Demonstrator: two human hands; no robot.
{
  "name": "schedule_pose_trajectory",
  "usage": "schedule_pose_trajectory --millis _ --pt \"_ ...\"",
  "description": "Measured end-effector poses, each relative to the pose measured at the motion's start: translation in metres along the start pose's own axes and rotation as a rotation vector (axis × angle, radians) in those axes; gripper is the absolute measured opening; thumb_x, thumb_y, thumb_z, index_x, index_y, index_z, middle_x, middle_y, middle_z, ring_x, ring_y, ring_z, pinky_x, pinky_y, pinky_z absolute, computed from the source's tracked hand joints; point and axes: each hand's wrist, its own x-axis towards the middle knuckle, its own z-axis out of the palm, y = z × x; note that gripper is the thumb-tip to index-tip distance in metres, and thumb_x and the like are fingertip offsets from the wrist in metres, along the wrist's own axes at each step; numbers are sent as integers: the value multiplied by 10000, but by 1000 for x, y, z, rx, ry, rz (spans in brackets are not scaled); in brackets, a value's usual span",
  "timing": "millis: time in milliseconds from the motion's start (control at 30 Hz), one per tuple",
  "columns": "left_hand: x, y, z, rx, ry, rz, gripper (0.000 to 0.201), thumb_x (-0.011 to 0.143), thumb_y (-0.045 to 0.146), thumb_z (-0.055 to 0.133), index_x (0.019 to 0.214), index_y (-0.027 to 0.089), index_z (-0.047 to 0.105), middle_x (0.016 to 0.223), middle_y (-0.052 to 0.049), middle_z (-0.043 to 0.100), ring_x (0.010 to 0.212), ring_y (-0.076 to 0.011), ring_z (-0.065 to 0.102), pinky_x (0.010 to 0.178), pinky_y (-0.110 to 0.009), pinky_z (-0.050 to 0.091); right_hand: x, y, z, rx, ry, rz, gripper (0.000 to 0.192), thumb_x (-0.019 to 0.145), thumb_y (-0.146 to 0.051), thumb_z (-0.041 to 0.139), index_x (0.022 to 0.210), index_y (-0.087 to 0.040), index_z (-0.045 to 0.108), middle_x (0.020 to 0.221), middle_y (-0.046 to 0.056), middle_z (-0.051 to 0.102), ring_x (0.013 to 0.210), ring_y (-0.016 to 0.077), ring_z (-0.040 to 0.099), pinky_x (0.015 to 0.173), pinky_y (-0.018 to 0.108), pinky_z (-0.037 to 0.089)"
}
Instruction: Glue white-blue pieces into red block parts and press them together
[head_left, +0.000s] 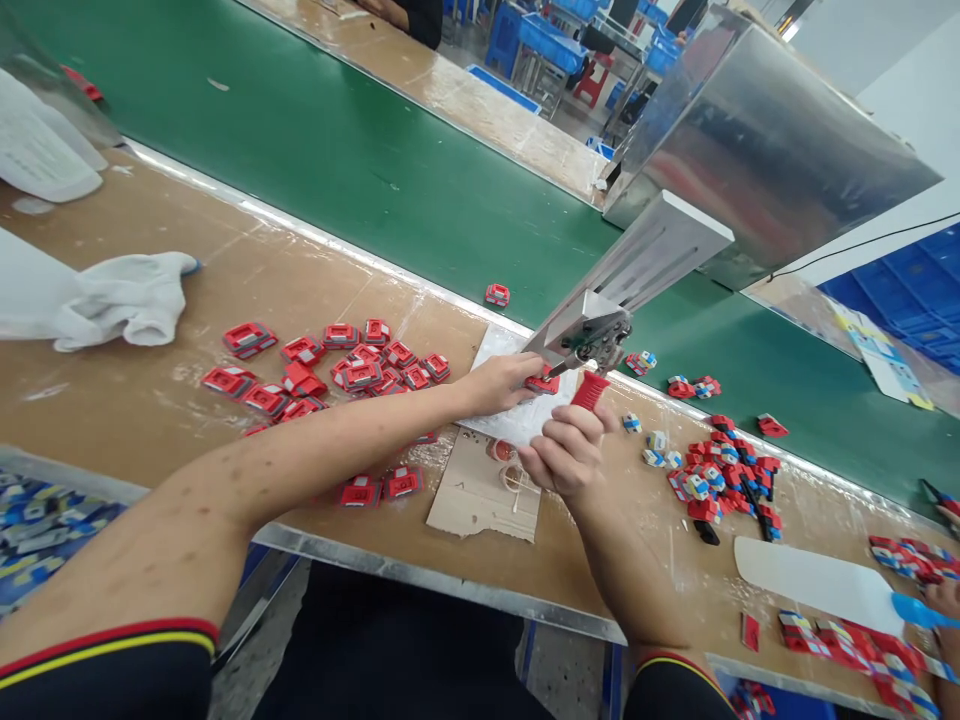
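My left hand (501, 384) pinches a small red plastic part (543, 382) under the head of a metal hand press (600, 335). My right hand (566, 450) is wrapped around the press's red-handled lever (590, 390). The press stands on a white sheet (517, 415) with a piece of brown cardboard (480, 495) just in front of it. A pile of red parts (330, 372) lies to the left of my left forearm. To the right of the press lies a heap of red, white and blue parts (724, 475).
A green conveyor belt (360, 160) runs behind the wooden bench, with single parts (497, 295) on it. White cloth gloves (131, 297) lie at the left. A large metal housing (757, 150) rises at the right. A white card (814, 582) and more parts lie at far right.
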Motion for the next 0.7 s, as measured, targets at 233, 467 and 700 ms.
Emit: schedule_pose_trajectory --millis 233,467,700 --pt "1 4 -11 55 -51 37 170 897 168 661 1065 194 665 1068 -88 744 977 -235 715 852 -351 569 26 3 -2 -520 158 -329 154 987 -287 704 835 -282 688 965 -16 784 1195 205 688 1190 397 337" --pt "27 -21 -83 291 5 -196 116 908 275 653 928 181 717 890 -55 775 833 -196 709 817 -308 545 -45 -52 -67 -290 639 33 253 1068 -393 507 1043 -272 728 1140 117 697 1089 310 687 881 519 572" --pt "116 -71 -82 482 61 -553 256 944 359 630 1013 138 739 1174 -220 761 1226 -393 680 1050 -493 493 -115 -95 -54 -129 466 257 229 1049 -233 538 914 -229 723 908 73 704 820 237 686 687 401 571"
